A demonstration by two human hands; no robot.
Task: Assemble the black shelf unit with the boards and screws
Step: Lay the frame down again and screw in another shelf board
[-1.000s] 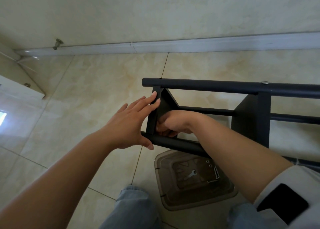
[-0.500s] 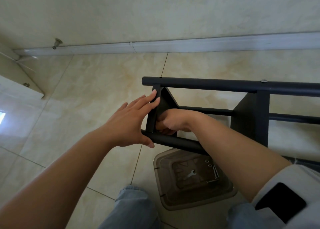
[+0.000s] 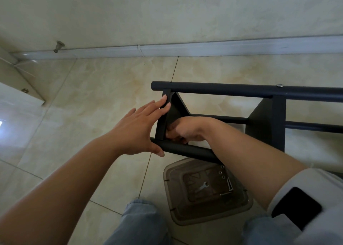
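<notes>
The black shelf unit point(image 3: 241, 90) lies on its side on the tiled floor, its round posts running left to right. My left hand point(image 3: 137, 129) presses flat with straight fingers against the outer face of the end board point(image 3: 175, 111), thumb under the near post point(image 3: 187, 150). My right hand point(image 3: 182, 131) reaches inside the frame behind that board with curled fingers; what it holds is hidden. A second black board point(image 3: 267, 122) stands between the posts further right. A silver screw head point(image 3: 279, 85) shows on the far post.
A brownish clear plastic bin point(image 3: 209, 217) sits on the floor below the frame, holding a small wrench point(image 3: 202, 186), long screws point(image 3: 229, 184) and nuts. My knees in jeans are at the bottom edge. The wall and baseboard run across the back.
Both hands stay at the end board; the right hand has shifted slightly behind it. The frame has not moved.
</notes>
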